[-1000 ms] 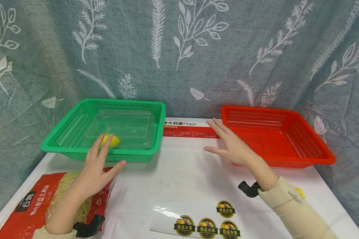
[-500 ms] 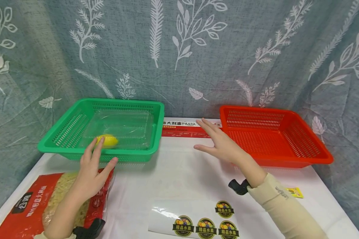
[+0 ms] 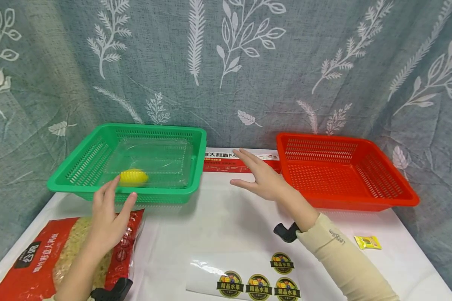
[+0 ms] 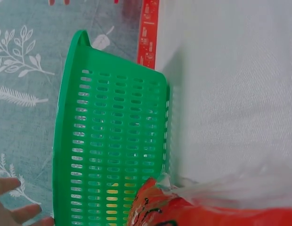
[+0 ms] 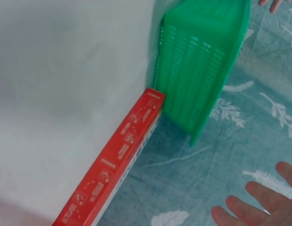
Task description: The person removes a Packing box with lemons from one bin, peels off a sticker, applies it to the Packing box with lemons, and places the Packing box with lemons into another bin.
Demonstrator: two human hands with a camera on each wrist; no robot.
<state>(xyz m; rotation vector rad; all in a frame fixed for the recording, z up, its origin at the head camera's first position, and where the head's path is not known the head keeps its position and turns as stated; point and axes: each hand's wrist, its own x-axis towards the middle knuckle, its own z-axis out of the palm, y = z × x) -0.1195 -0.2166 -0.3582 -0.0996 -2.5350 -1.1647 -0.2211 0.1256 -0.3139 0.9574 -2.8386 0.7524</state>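
Observation:
My left hand (image 3: 109, 219) hovers with fingers spread over the red bag of pasta (image 3: 56, 244), its fingertips overlapping the front rim of the green basket (image 3: 173, 194). Inside that basket lie a yellow, ribbed, lemon-shaped thing (image 3: 134, 177) and a clear plastic box (image 3: 162, 156). Some yellow shows through the basket's slots in the left wrist view. To the right, my right hand (image 3: 265, 179) is held in the air, fingers stretched and nothing in them. Its fingertips overlap a long red-and-white pasta box (image 5: 120, 157) by the curtain.
A red basket (image 3: 361, 205) stands at the back right. Before it lies a small yellow packet (image 3: 368, 242). A clear sheet with several round fruit stickers (image 3: 259, 286) lies at the front of the white table (image 3: 165, 246). A grey-green curtain (image 3: 226, 113) hangs behind.
My right hand has moved left, away from the red basket, and its sleeve no longer covers the yellow packet. The left hand has drawn back to the left, uncovering more of the yellow thing.

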